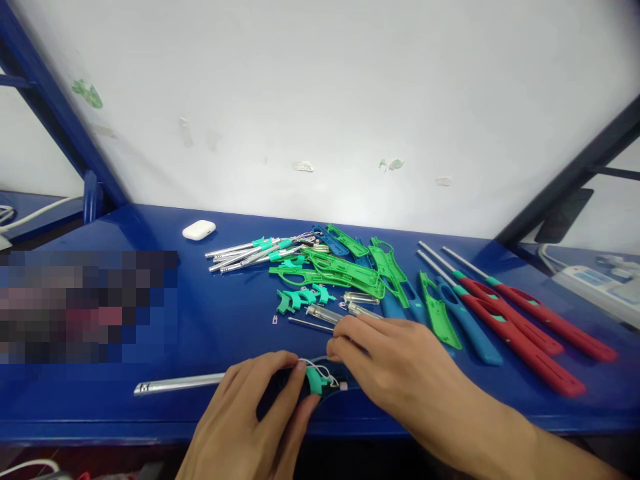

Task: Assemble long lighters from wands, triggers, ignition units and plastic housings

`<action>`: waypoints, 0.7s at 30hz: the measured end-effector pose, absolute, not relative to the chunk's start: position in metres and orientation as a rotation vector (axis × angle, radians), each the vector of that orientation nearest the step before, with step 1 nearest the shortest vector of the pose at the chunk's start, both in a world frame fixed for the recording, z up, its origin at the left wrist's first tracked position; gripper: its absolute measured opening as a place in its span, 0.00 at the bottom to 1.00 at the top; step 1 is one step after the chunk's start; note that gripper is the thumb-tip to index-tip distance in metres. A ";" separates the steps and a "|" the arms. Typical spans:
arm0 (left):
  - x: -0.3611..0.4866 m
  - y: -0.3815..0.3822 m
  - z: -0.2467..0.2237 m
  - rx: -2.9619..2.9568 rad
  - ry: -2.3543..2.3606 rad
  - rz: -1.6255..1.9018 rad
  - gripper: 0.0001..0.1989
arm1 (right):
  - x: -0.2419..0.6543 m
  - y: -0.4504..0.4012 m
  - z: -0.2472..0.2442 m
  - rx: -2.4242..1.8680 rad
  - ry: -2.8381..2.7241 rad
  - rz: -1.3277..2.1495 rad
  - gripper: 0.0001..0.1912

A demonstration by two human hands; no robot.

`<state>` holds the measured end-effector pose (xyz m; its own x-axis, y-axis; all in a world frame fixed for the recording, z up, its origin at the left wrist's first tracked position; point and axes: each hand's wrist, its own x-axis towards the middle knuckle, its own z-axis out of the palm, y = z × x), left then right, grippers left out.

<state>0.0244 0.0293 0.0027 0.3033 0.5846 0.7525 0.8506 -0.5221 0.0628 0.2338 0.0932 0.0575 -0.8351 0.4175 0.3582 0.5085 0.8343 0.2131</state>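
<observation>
Near the front edge of the blue table, my left hand (255, 407) is closed around an assembly with a silver metal tube (180, 383) pointing left. A teal plastic piece (315, 380) and thin white wires (323, 368) show at its fingertips. My right hand (390, 367) is to the right of the wires, its fingers bent and pressed together; what they hold, if anything, is hidden. Beyond it lie clear cylinders (324, 315) and a thin metal rod (310, 325). Several loose teal pieces (300, 299) rest behind these.
Green handle shells (345, 272) and silver tubes (240, 257) are piled at the back. Red lighters (520, 343) and a blue one (473, 327) lie right. A white case (199, 230) sits back left; a power strip (600, 287) is far right.
</observation>
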 end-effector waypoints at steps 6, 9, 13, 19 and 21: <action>0.022 0.028 0.001 -2.241 -1.278 -1.029 0.12 | 0.235 0.100 0.056 -0.750 -2.706 -0.418 0.09; 0.021 0.028 -0.003 -2.229 -1.300 -1.010 0.12 | 0.241 0.098 0.057 -0.806 -2.714 -0.245 0.06; 0.022 0.027 -0.006 -2.223 -1.325 -1.001 0.13 | 0.253 0.087 0.057 -1.004 -2.589 0.212 0.09; 0.024 0.028 -0.003 -2.218 -1.331 -0.987 0.14 | 0.264 0.077 0.037 -0.993 -2.510 0.501 0.12; 0.024 0.028 -0.004 -2.221 -1.328 -0.967 0.14 | 0.264 0.077 0.032 -0.975 -2.485 0.510 0.13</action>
